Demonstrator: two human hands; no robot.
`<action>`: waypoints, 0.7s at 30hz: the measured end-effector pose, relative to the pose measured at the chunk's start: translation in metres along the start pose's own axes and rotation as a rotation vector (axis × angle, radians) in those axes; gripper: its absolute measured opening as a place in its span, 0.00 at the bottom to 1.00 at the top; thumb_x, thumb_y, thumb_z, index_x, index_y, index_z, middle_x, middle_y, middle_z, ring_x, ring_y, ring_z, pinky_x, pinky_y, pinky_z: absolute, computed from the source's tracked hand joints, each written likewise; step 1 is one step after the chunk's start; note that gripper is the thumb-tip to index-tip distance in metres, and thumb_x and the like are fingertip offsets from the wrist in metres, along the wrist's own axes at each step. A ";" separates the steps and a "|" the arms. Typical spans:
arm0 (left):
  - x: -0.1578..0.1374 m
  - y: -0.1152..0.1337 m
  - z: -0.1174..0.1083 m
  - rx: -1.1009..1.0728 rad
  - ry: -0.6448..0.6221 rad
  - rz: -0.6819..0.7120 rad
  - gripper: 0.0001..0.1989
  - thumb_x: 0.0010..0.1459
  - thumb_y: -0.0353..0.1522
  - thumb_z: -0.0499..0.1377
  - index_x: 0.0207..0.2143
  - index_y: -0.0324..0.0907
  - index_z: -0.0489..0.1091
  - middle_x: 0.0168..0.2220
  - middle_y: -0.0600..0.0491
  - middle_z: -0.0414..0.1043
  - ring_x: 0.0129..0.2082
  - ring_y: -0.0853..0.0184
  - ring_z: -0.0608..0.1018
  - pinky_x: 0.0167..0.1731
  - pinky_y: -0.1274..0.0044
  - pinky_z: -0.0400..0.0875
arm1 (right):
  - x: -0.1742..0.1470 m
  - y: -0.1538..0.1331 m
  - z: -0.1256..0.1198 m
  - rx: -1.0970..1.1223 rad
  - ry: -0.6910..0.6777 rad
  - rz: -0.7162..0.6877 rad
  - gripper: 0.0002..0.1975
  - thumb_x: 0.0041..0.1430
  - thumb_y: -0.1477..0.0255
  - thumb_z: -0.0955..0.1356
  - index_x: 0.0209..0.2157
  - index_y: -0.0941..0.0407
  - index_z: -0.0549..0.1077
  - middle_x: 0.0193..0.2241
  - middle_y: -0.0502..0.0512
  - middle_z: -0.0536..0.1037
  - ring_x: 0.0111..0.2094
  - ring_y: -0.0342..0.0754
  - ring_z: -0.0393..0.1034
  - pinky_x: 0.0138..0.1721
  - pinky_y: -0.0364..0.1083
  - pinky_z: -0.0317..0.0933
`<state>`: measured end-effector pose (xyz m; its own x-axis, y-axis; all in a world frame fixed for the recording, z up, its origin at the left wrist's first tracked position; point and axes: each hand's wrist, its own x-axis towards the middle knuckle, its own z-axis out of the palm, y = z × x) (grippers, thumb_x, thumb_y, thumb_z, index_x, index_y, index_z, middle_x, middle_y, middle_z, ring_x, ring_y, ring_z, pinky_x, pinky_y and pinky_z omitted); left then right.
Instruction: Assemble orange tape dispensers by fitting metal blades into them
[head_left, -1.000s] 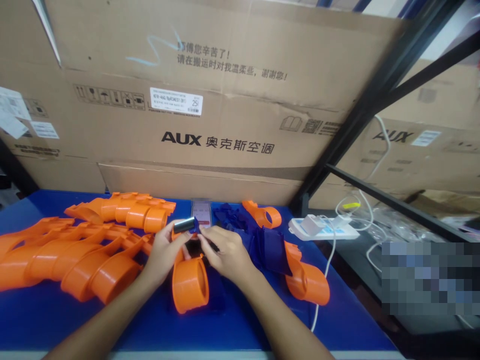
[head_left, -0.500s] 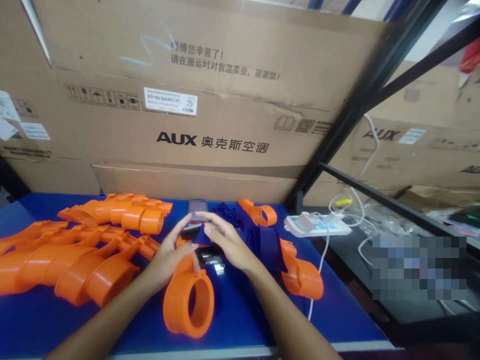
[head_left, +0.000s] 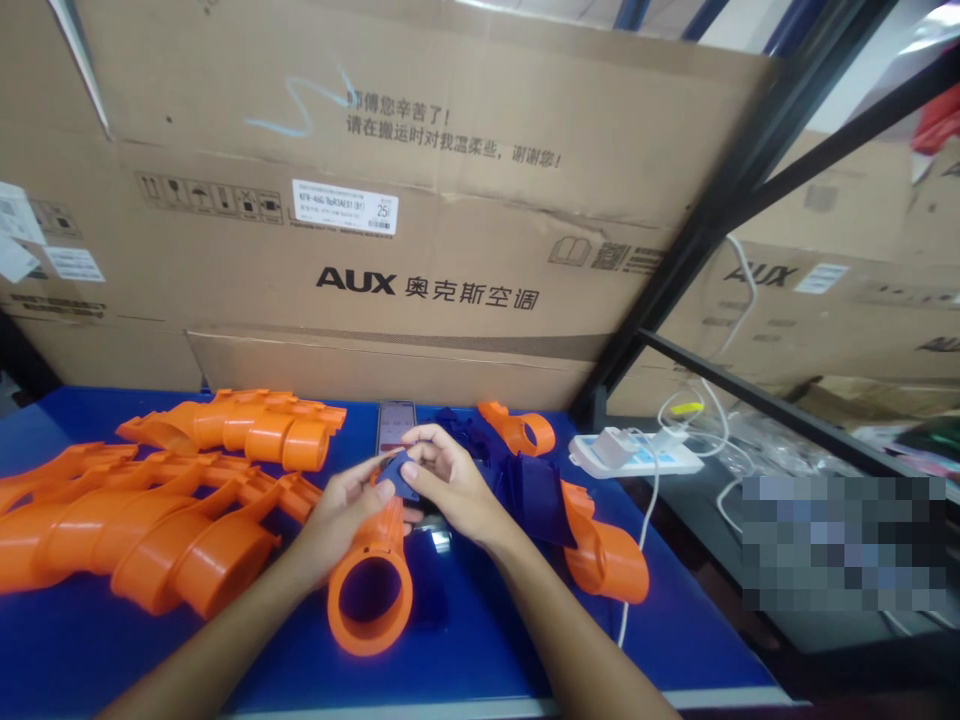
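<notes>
My left hand [head_left: 341,515] is closed on an orange plastic part [head_left: 384,530] with an arm and a round ring at its near end. The ring faces me, and the part's far end is hidden by my fingers. A small dark blue plastic piece [head_left: 400,478] lies at that far end, with both thumbs on it. My right hand [head_left: 456,492] has its thumb and fingers closed about the blue piece. Whether the piece is seated on the orange part or only touching it, I cannot tell. Under the hands is a dark, shiny object [head_left: 439,538], mostly covered.
Stacked orange ringed parts [head_left: 150,530] lie at left, with another row [head_left: 270,425] behind. A phone [head_left: 395,422] stands beyond my hands. Dark blue pieces [head_left: 529,495] and orange parts [head_left: 611,560] are at right, beside a power strip [head_left: 637,455]. Cardboard [head_left: 420,240] walls the back.
The orange part has turned, so its ring now faces me more squarely and lies slightly higher and further left. The blue piece now shows its flat face. Both hands have shifted slightly.
</notes>
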<state>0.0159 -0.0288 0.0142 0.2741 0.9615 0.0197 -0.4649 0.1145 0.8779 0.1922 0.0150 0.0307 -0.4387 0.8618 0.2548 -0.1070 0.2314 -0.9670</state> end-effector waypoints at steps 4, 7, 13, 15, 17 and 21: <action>0.002 -0.004 -0.002 0.019 0.028 0.009 0.29 0.57 0.38 0.69 0.60 0.41 0.72 0.49 0.39 0.80 0.34 0.54 0.86 0.33 0.68 0.81 | -0.001 0.002 0.002 -0.019 -0.003 -0.023 0.21 0.59 0.58 0.75 0.47 0.52 0.67 0.34 0.49 0.76 0.33 0.44 0.72 0.36 0.44 0.67; 0.004 -0.006 -0.003 0.015 0.040 0.012 0.30 0.56 0.38 0.69 0.60 0.40 0.72 0.48 0.39 0.81 0.34 0.54 0.86 0.31 0.68 0.81 | -0.001 0.002 0.004 -0.034 0.005 -0.025 0.20 0.59 0.59 0.75 0.44 0.52 0.67 0.33 0.49 0.76 0.32 0.44 0.72 0.34 0.43 0.67; 0.005 -0.005 -0.002 0.029 0.080 -0.004 0.31 0.54 0.39 0.70 0.59 0.40 0.72 0.44 0.41 0.82 0.34 0.53 0.85 0.31 0.68 0.80 | -0.001 0.004 0.005 -0.048 0.041 -0.017 0.20 0.58 0.59 0.75 0.45 0.53 0.68 0.32 0.50 0.77 0.30 0.43 0.72 0.32 0.43 0.68; 0.006 -0.005 -0.001 0.041 0.076 0.005 0.30 0.54 0.38 0.70 0.58 0.39 0.72 0.44 0.41 0.82 0.35 0.53 0.85 0.31 0.69 0.80 | -0.001 0.005 0.006 -0.047 0.039 -0.018 0.20 0.59 0.60 0.75 0.46 0.53 0.68 0.33 0.50 0.77 0.31 0.44 0.72 0.33 0.43 0.68; 0.007 -0.007 -0.002 0.048 0.084 0.021 0.29 0.55 0.38 0.70 0.58 0.39 0.72 0.45 0.41 0.82 0.36 0.54 0.85 0.32 0.69 0.80 | -0.001 0.005 0.006 -0.045 0.034 -0.022 0.19 0.62 0.61 0.73 0.49 0.53 0.68 0.33 0.50 0.77 0.33 0.45 0.74 0.35 0.44 0.70; 0.011 -0.009 -0.008 -0.058 0.117 -0.031 0.27 0.57 0.42 0.66 0.56 0.40 0.72 0.45 0.41 0.82 0.34 0.55 0.85 0.29 0.70 0.79 | 0.002 -0.001 -0.003 -0.119 0.037 -0.040 0.16 0.70 0.62 0.65 0.56 0.51 0.68 0.39 0.53 0.80 0.40 0.48 0.77 0.44 0.49 0.71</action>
<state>0.0162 -0.0173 0.0022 0.1905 0.9795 -0.0658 -0.5065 0.1555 0.8481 0.1939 0.0182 0.0318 -0.4031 0.8661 0.2957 -0.0164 0.3162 -0.9486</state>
